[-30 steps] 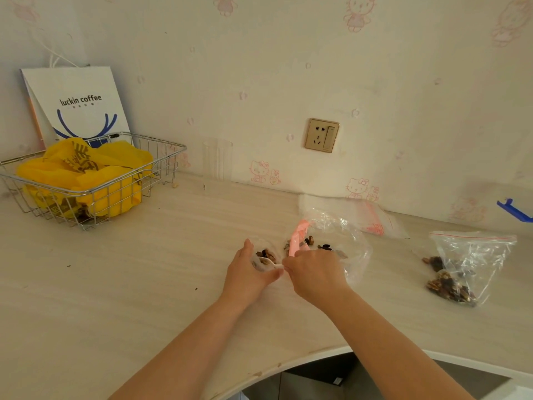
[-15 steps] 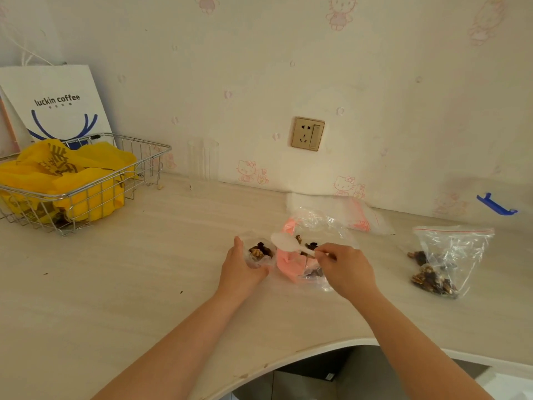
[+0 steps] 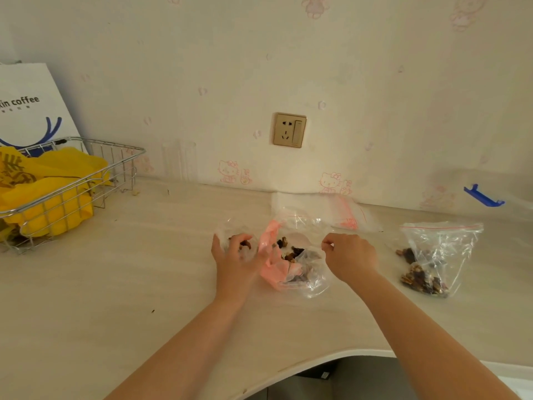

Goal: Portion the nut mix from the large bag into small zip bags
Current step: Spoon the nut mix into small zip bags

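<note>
Midway, roughly. Left hand (image 3: 235,262) grips a small zip bag (image 3: 240,243) holding few nuts; large bag (image 3: 300,264) beside it, nuts remaining; right hand (image 3: 350,256) pinches its rim. Rightward on worktop (image 3: 115,284), one filled bag (image 3: 432,255).

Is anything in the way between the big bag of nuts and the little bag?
Nothing visible: the small clear zip bag, held by the left hand, sits right beside the large pink-and-clear nut bag.
</note>
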